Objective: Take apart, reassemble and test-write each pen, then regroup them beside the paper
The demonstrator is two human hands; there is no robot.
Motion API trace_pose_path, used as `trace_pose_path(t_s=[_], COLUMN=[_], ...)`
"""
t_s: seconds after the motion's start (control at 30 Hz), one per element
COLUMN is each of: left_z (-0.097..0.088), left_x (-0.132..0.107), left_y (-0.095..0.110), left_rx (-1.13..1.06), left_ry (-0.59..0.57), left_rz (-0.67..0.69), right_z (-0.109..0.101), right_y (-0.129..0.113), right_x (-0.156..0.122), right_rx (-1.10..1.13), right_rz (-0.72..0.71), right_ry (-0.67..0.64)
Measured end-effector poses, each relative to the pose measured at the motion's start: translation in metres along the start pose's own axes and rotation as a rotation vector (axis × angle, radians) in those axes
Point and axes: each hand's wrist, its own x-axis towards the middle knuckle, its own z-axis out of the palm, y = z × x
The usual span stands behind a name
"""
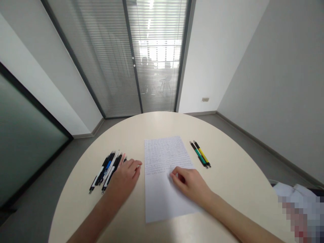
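Observation:
A white sheet of paper [164, 158], its upper half covered in handwriting, lies in the middle of a round cream table [227, 189]. My right hand [191, 184] rests on the sheet with fingers curled and fingertips pressed on the paper; nothing shows in it. My left hand [125, 177] lies flat on the table just left of the sheet, fingers stretched out, touching the near end of a bunch of several black, white and blue pens [107, 170]. Right of the sheet lie two pens side by side, one with green [198, 155], one with yellow [202, 154].
Beyond the table stand glass doors with slatted blinds [141, 60]. A dark glass partition [22, 148] runs along the left, a plain wall on the right. Part of another person, blurred, shows at the bottom right corner [301, 209].

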Motion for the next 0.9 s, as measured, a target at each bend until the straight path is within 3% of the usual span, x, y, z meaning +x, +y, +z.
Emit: trace_pose_path(t_s=[0.1, 0.2, 0.43, 0.57, 0.67, 0.77, 0.83, 0.9], left_z=[-0.004, -0.007, -0.008, -0.011, -0.015, -0.017, -0.016, -0.012], left_x=[0.001, 0.0, -0.001, 0.0, -0.002, -0.005, -0.007, -0.007], left_y=[-0.02, -0.03, -0.027, -0.022, -0.012, 0.003, 0.015, 0.026], left_rx=[0.31, 0.493, 0.549, 0.478, 0.231, -0.211, -0.595, -0.961], left_ry=[0.014, -0.042, -0.087, 0.007, 0.171, 0.363, 0.415, 0.382], left_rz=[-0.129, -0.298, -0.335, -0.342, -0.273, -0.235, -0.283, -0.381], right_z=[0.008, 0.009, 0.008, 0.007, 0.007, 0.007, 0.009, 0.01], right_y=[-0.004, -0.002, -0.003, -0.004, -0.004, -0.005, -0.004, -0.004], right_x=[-0.001, 0.0, -0.001, 0.0, 0.0, 0.0, -0.001, -0.002], right_rx=[-0.032, -0.047, -0.068, -0.071, -0.074, -0.079, -0.07, -0.032], right_rz=[-0.028, -0.019, -0.014, -0.012, -0.008, 0.005, -0.003, -0.039], right_ry=[-0.088, -0.1, -0.106, -0.114, -0.11, -0.107, -0.086, -0.02])
